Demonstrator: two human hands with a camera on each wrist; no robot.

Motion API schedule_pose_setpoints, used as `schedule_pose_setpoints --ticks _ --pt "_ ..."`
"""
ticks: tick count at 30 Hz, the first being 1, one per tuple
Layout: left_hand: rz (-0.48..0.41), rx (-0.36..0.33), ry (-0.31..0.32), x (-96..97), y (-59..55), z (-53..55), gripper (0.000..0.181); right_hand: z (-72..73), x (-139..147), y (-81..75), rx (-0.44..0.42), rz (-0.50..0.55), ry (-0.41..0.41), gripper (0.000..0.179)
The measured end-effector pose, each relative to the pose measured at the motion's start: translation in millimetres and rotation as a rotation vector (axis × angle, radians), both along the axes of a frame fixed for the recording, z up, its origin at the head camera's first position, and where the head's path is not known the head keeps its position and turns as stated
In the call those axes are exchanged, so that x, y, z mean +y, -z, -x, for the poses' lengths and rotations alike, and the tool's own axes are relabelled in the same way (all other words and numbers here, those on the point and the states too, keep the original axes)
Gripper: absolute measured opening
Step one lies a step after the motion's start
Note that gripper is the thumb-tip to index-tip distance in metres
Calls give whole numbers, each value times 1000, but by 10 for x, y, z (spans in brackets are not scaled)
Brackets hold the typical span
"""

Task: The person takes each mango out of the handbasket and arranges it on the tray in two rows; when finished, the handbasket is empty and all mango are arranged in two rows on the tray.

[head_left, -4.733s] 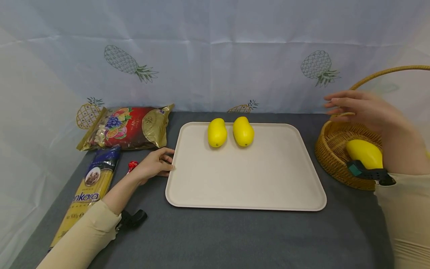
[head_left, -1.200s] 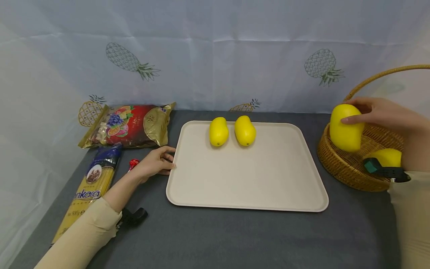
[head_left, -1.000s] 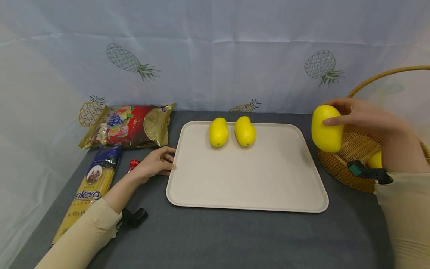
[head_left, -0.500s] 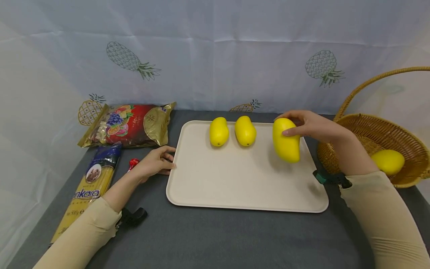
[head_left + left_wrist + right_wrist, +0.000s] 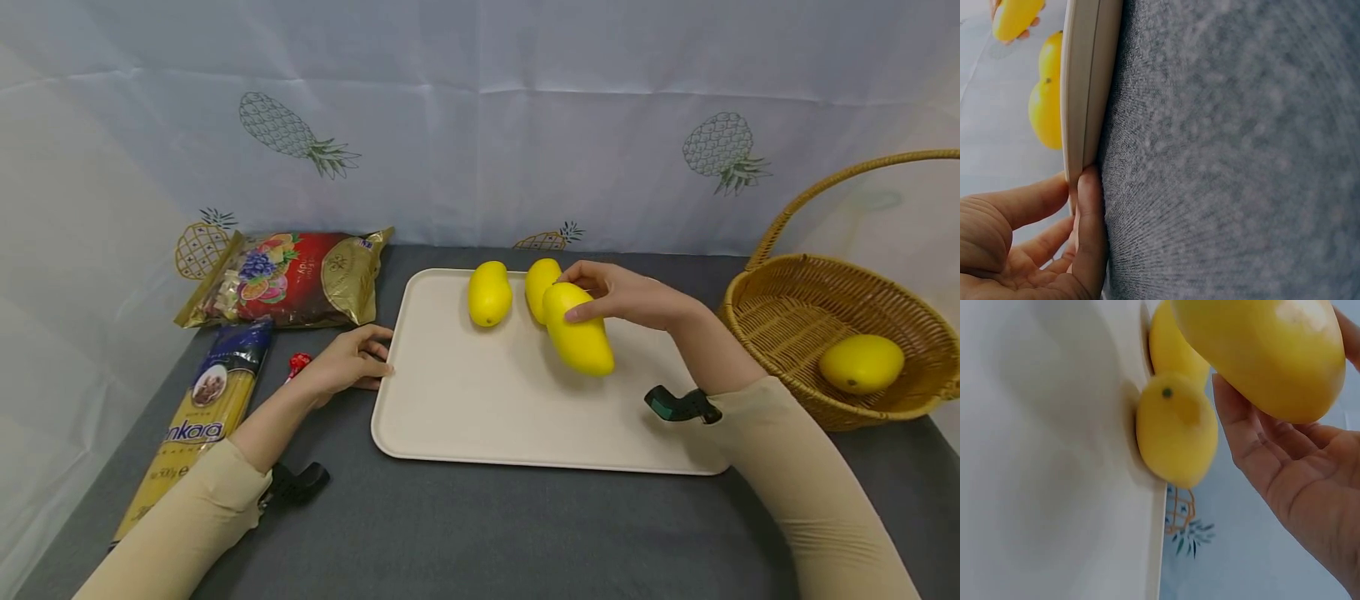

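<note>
My right hand (image 5: pixel 630 296) grips a yellow mango (image 5: pixel 581 333) from above, thumb on the near side, and holds it tilted over the beige tray (image 5: pixel 480 400). The right wrist view shows the held mango (image 5: pixel 1266 356) apart from the tray surface. Two more mangoes lie side by side along the tray's far edge: the left mango (image 5: pixel 490 294) shows fully, while the held one partly covers the other mango (image 5: pixel 537 287). At the tray's left rim (image 5: pixel 1082 87), my left hand (image 5: pixel 345 367) pinches the edge, thumb above and a finger beneath.
On the right stands a wicker basket (image 5: pixel 806 400) with a tall handle and one mango (image 5: pixel 862 364) inside. A red and gold candy bag (image 5: pixel 300 279) lies at the back left. Beside the left forearm are a spaghetti packet (image 5: pixel 195 425) and a small red-wrapped item (image 5: pixel 297 364).
My right hand has lifted a mango out of the basket and carried it left, over the tray to just in front of the two mangoes. My left hand has stayed on the rim.
</note>
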State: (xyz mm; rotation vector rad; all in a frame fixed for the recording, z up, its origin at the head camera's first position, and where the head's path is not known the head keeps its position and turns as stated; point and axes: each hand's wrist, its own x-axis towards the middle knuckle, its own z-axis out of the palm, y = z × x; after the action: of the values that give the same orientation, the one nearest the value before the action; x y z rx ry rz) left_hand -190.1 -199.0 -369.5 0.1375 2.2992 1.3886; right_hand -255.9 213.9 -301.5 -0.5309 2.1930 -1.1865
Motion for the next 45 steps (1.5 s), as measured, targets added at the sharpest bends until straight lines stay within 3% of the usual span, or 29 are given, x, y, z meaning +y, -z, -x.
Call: schedule_pose_setpoints --ticks 14,22,34,39,45 --pt "3 3 -7 -4 2 7 60 -25 -714 219 22 -34 -322 49" --pt "5 7 -5 -1 -12 -2 60 -12 -1021 170 46 -57 -521 46" --pt "9 4 -5 4 -4 2 60 37 -1284 223 -86 -87 -750 39" --pt "7 2 -6 8 -3 3 60 47 -1328 260 -124 -86 -802 44" --pt "14 1 -10 8 -2 0 61 60 -1348 286 -179 -76 -798 51"
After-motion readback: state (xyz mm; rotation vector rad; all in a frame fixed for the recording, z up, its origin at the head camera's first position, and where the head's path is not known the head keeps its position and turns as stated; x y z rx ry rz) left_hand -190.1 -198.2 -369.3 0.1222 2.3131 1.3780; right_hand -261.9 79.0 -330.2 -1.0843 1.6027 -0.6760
